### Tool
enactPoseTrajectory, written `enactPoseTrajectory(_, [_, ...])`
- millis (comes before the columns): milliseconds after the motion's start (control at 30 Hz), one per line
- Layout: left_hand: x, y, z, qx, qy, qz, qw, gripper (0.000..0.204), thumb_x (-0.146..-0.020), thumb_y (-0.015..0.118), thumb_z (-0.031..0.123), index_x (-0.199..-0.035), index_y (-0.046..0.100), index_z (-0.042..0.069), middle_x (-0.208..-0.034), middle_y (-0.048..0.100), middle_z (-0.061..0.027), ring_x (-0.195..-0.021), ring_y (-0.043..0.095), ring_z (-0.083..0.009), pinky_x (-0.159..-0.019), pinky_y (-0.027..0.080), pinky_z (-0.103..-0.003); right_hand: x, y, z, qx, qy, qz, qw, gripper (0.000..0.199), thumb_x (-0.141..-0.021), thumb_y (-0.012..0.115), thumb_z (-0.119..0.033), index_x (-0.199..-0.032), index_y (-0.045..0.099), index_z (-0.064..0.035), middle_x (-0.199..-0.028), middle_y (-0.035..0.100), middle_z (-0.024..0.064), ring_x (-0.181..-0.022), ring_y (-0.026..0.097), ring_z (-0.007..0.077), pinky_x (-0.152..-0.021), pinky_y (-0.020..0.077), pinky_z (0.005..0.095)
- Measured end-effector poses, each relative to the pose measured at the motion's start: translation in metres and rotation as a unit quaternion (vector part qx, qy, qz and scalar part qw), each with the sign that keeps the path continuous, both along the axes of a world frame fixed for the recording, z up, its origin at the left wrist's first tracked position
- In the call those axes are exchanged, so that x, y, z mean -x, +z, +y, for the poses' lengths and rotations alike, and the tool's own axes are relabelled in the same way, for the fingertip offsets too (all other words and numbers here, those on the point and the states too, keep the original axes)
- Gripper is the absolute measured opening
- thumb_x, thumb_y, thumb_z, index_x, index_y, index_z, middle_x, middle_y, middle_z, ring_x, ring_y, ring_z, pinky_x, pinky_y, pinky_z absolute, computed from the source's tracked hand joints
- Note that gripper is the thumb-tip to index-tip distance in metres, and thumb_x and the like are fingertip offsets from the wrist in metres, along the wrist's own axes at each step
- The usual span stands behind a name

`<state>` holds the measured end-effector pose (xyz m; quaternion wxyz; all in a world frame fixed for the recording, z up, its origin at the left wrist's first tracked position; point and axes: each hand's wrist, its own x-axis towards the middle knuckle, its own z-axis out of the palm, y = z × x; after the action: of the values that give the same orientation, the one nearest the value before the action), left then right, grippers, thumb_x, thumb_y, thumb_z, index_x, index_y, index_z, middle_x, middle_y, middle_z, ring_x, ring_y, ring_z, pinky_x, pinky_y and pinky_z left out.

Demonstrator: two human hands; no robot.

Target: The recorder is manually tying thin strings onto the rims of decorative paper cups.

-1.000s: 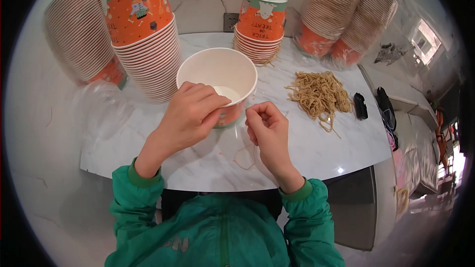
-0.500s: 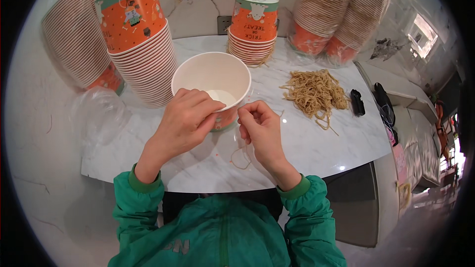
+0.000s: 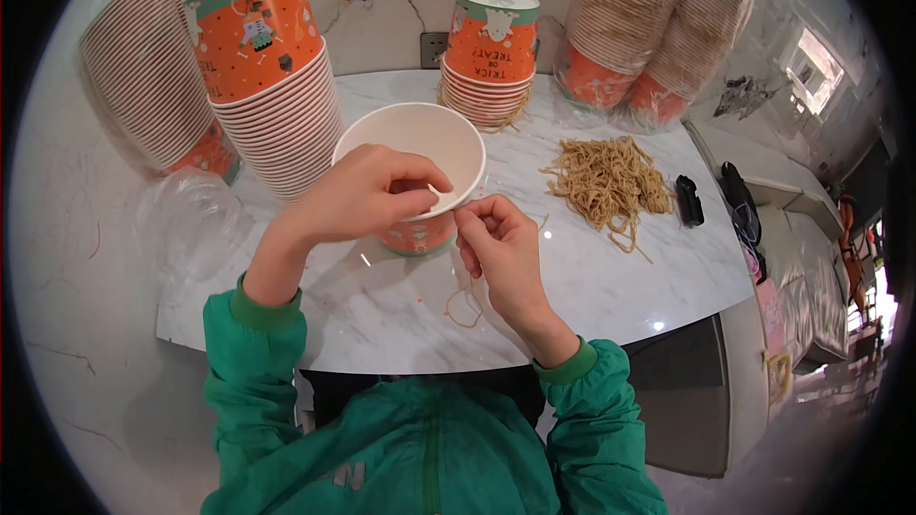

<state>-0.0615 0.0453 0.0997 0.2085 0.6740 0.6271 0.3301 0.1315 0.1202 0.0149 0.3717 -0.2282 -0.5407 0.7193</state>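
Observation:
In front of me a white-lined paper bucket [image 3: 401,129] with an orange and green outside stands upright on the table. My left hand [image 3: 358,195] is bent over its near rim, thumb and index finger curled toward each other inside the mouth. Their tips come close together; what they pinch, if anything, I cannot make out. Against the outside of the rim, on the right, my right hand [image 3: 501,253] pinches a thin tan string [image 3: 465,321]. The string's loose end hangs in a curl below that hand, against the tabletop.
Behind the bucket rises a tall stack of nested buckets [image 3: 277,124] on the left and a shorter inverted stack [image 3: 491,57] at the back. A pile of tan strings [image 3: 611,181] lies right, beside a small black object [image 3: 689,200]. Bagged stacks [image 3: 625,19] line the wall.
My left hand has let go of the near rim and moved up over the bucket's mouth, its fingertips now inside. My right hand holds almost still at the rim.

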Motion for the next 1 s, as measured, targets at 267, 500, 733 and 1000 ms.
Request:
enactPoseTrajectory(267, [0.008, 0.012, 0.03, 0.139, -0.12, -0.025, 0.983, 0.017, -0.09, 0.068, 0.01, -0.099, 0.077, -0.001, -0.081, 0.072, -0.0028, -0.076, 0.061, -0.0072, -0.072, 0.05, -0.025, 0.001, 0.003, 0.0, 0.003, -0.001, -0.014, 1.0, 0.01, -0.1, 0.066, -0.01, -0.095, 0.063, -0.0019, -0.066, 0.06, 0.0007, -0.049, 0.045, 0.0047, -0.044, 0.0292, 0.0224])
enactPoseTrajectory(500, [0.01, 0.001, 0.033, 0.131, -0.137, -0.058, 0.98, 0.013, -0.09, 0.066, 0.011, -0.091, 0.072, -0.001, -0.078, 0.069, 0.0011, -0.073, 0.057, -0.0057, -0.068, 0.049, -0.027, 0.0, 0.009, -0.002, -0.009, 0.001, -0.04, 0.999, 0.013, -0.101, 0.063, -0.012, -0.093, 0.061, -0.0015, -0.067, 0.061, 0.0013, -0.051, 0.047, 0.0042, -0.047, 0.0355, 0.0227])
enactPoseTrajectory(733, [-0.002, 0.003, -0.009, -0.088, 0.076, 0.141, 0.983, 0.009, -0.087, 0.066, 0.009, -0.088, 0.065, 0.0, -0.074, 0.062, -0.0096, -0.065, 0.056, -0.0177, -0.061, 0.047, -0.03, -0.009, -0.006, 0.006, 0.143, 0.179, -0.043, 0.972, 0.022, -0.104, 0.06, -0.015, -0.117, 0.066, 0.002, -0.082, 0.074, 0.0147, -0.047, 0.056, 0.0112, -0.043, 0.0419, 0.0235])
enactPoseTrajectory(1000, [-0.068, -0.055, -0.093, -0.194, 0.208, -0.021, 0.958, 0.01, -0.084, 0.07, -0.002, -0.093, 0.067, 0.001, -0.081, 0.062, -0.0075, -0.061, 0.062, -0.0175, -0.055, 0.048, -0.03, -0.011, -0.003, -0.03, 0.14, 0.213, -0.032, 0.966, 0.023, -0.101, 0.066, -0.009, -0.121, 0.067, 0.0019, -0.099, 0.074, 0.0121, -0.06, 0.063, 0.01, -0.043, 0.0395, 0.0209])
